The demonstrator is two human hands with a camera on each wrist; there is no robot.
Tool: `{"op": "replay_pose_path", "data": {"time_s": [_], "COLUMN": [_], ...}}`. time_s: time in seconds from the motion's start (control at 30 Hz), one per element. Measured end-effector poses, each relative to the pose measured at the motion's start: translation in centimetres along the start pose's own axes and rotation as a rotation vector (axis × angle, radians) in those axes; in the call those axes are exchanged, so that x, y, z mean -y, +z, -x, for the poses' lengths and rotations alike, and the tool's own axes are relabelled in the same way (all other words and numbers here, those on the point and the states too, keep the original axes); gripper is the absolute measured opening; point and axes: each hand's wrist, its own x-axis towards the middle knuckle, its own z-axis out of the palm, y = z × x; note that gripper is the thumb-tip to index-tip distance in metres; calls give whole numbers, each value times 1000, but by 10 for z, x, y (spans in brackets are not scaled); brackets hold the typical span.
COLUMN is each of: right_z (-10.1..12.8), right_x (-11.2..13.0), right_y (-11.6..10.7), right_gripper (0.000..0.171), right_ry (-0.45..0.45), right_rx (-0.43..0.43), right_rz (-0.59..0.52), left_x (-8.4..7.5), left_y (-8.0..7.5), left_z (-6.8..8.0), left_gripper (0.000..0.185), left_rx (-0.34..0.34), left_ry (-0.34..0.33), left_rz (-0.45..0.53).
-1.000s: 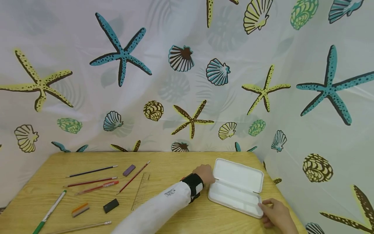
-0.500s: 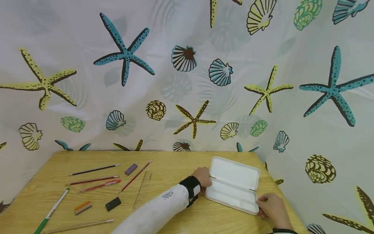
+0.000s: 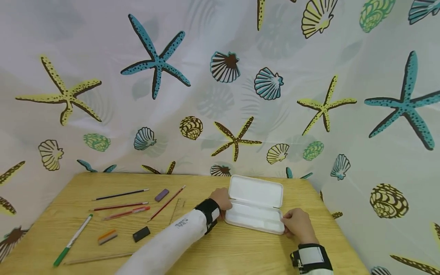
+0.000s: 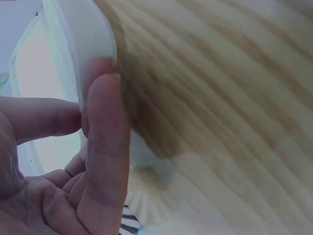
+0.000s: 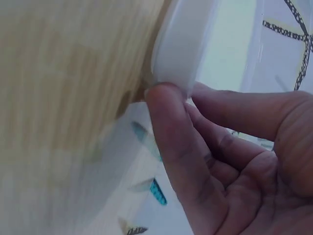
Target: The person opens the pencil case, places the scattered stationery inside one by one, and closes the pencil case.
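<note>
A white pencil case (image 3: pixel 254 217) lies unfolded at the right of the table, its lid tipped back and its tray showing no contents. At the tray's left end my left hand (image 3: pixel 221 199) pinches the rim. In the left wrist view, the thumb and fingers (image 4: pixel 105 142) of that hand grip the white wall. My right hand (image 3: pixel 298 225) holds the opposite end. Seen from the right wrist, the thumb lies inside the wall and the index finger (image 5: pixel 171 127) outside and beneath it.
Left on the wooden table (image 3: pixel 220 252) lie several pencils (image 3: pixel 120 206), a red pen (image 3: pixel 127 213), a green-capped marker (image 3: pixel 73 238), a purple eraser (image 3: pixel 161 195), a black eraser (image 3: pixel 141 234), an orange-grey eraser (image 3: pixel 107 236) and a clear ruler (image 3: pixel 177 210). A patterned curtain (image 3: pixel 206 152) stands behind.
Both hands have shifted the pencil case to the left and slightly farther back on the table. The right wrist has come into view, and the head view has turned slightly right-to-left relative to the curtain.
</note>
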Motion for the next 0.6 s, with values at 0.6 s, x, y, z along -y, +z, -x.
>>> {"op": "replay_pose_path", "data": {"time_s": [0.6], "right_z": [-15], "right_x": [25], "right_y": [26], "right_gripper": [23], "right_ry": [8], "right_rx": [-8], "right_rz": [-45], "left_x": [27], "left_y": [-23], "left_z": [21], "left_gripper": [8], "left_rx": [-1], "left_ry": [-79], "left_rz": [48]}}
